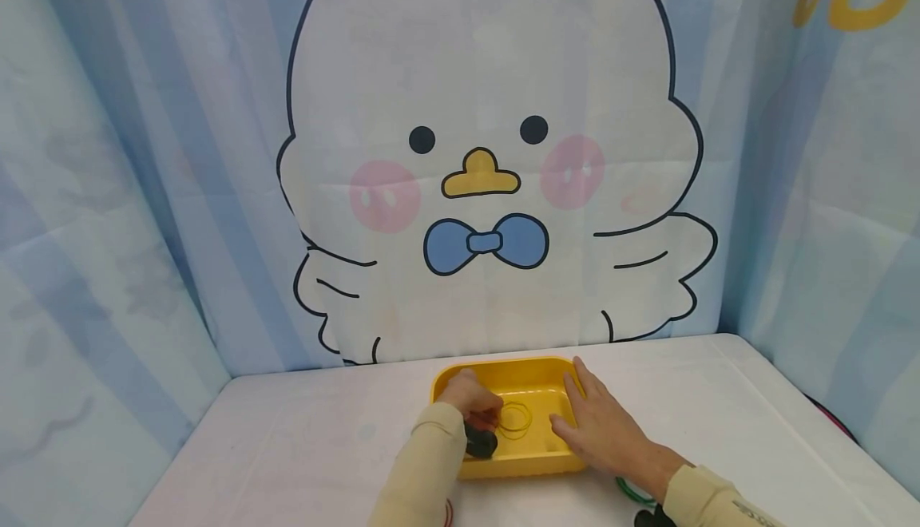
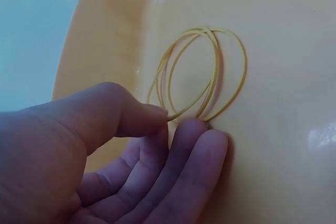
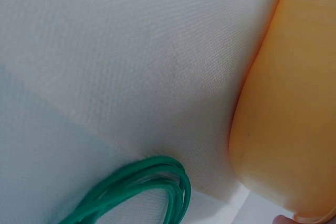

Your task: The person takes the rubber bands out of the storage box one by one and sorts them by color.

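Observation:
Inside a yellow plastic tray (image 1: 532, 465), my left hand (image 1: 473, 401) pinches several thin yellow rubber bands (image 2: 215, 72) between thumb and fingers. The loops overlap one another and rise from the fingertips over the tray floor in the left wrist view. My right hand (image 1: 611, 431) lies over the tray's right rim with its fingers stretched out and the thumb spread toward the inside. Below that hand, the right wrist view shows the tray's outer side wall (image 3: 289, 108) and just one fingertip (image 3: 283, 219) at the bottom edge.
A bundle of green rubber bands (image 3: 152, 182) lies on the white-covered table (image 1: 309, 439), right of the tray and partly under my right wrist. A bit of red band (image 1: 449, 513) shows beside my left sleeve. Behind the table hangs a cartoon-print curtain (image 1: 481, 295).

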`<state>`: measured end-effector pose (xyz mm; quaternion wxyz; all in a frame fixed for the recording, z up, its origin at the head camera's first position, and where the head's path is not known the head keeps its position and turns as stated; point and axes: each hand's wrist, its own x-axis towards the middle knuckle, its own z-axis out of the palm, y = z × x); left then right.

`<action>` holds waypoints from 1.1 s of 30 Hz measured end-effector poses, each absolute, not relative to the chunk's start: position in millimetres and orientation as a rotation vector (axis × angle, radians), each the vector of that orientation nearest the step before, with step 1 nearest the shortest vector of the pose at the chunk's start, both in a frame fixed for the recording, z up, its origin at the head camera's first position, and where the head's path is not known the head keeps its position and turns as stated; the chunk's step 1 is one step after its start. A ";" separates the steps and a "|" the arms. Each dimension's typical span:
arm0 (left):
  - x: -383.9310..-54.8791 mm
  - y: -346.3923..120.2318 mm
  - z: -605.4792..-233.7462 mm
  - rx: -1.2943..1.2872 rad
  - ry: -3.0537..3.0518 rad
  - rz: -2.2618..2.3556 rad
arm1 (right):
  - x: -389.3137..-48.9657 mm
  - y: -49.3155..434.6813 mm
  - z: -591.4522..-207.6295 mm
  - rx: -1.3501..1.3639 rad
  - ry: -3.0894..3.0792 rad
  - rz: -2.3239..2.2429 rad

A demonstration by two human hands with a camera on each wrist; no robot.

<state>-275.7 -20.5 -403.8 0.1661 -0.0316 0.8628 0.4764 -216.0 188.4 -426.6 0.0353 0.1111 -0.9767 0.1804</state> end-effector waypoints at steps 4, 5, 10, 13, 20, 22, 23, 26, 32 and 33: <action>-275.2 -24.1 -402.0 -0.087 2.381 1.393 | -215.7 188.3 -426.2 0.342 -3.004 0.564; -275.0 -24.9 -401.3 -0.090 2.363 1.400 | -215.5 188.1 -426.1 0.340 -3.006 0.565; -274.8 -27.9 -398.9 -0.105 2.298 1.411 | -215.2 188.0 -425.7 0.337 -3.010 0.569; -275.6 -29.0 -397.6 -0.105 2.286 1.407 | -215.3 187.9 -425.1 0.338 -3.014 0.566; -276.9 -30.9 -394.9 -0.109 2.305 1.417 | -214.0 187.6 -423.5 0.341 -3.020 0.573; -277.1 -31.5 -394.9 -0.108 2.311 1.423 | -213.7 187.6 -423.0 0.343 -3.019 0.574; -277.2 -31.7 -395.1 -0.109 2.309 1.428 | -213.5 187.6 -422.7 0.344 -3.019 0.574; -277.6 -32.1 -395.6 -0.121 2.287 1.461 | -213.4 187.6 -422.4 0.343 -3.018 0.576; -279.7 -33.3 -399.1 -0.124 2.238 1.534 | -215.4 187.4 -424.4 0.327 -3.020 0.573; -279.8 -33.5 -399.3 -0.119 2.223 1.550 | -215.8 187.4 -424.6 0.322 -3.021 0.576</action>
